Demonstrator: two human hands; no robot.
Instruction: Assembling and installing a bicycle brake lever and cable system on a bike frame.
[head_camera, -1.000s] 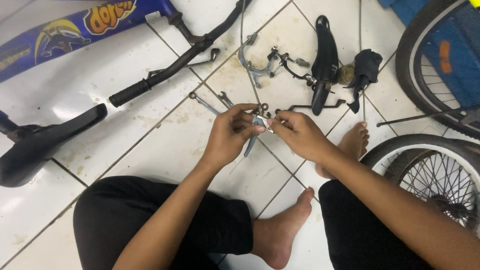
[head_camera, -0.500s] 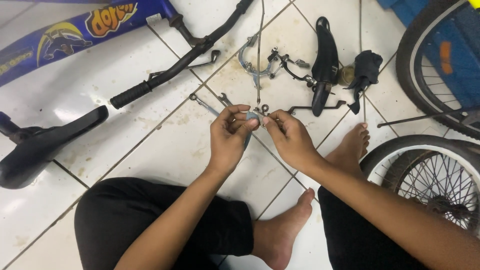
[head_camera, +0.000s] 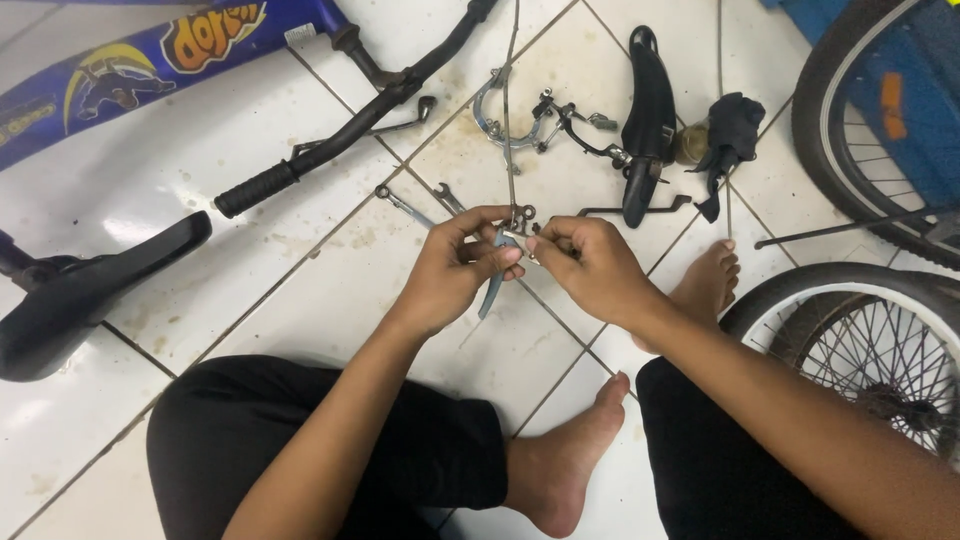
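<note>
The left hand pinches a bluish brake arm, long axis hanging downward; the right hand, touching, pinches its top.

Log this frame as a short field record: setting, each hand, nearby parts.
setting: white tiled floor, person seated on it
left hand: pinches a small metal brake part
right hand: fingertips on the same part
ahead: wrenches, brake caliper, black lever
left side: blue bicycle frame, black saddle
right side: spoked wheel
</note>
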